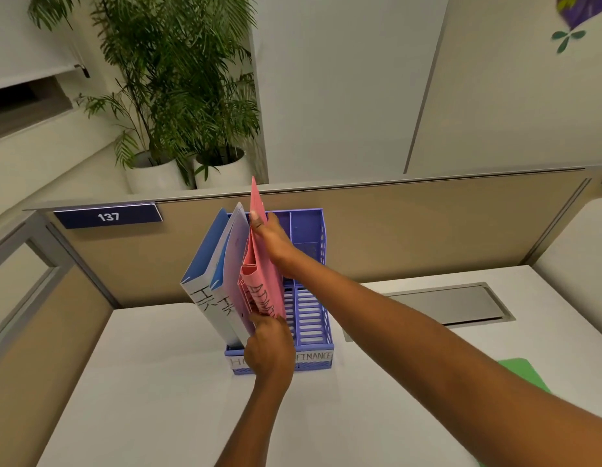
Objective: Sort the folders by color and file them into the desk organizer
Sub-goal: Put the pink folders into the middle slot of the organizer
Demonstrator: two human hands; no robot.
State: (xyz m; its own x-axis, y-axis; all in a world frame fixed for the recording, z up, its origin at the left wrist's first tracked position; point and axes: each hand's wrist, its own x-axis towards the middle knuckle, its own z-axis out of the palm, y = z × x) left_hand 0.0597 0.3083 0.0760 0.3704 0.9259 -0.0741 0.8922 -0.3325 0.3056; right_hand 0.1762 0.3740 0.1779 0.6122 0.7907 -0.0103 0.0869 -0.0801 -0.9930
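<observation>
A purple slotted desk organizer (311, 311) stands on the white desk against the partition, its front labelled "FINANCE" on the right. Two blue folders (205, 261) marked "HR" lean in its left slot. Pink folders (259, 281) marked "ADMIN" stand upright in the middle slot. My right hand (271, 237) grips the top edge of the tallest pink folder. My left hand (269, 345) pinches the lower front edge of the pink folders, hiding the middle label. The right slot holds nothing. A green folder (525, 374) lies flat on the desk at the right, partly behind my right arm.
A beige partition (427, 227) with a "137" sign (108, 216) backs the desk. A grey cable hatch (451, 305) sits in the desk right of the organizer. Potted palms (178, 96) stand behind the partition.
</observation>
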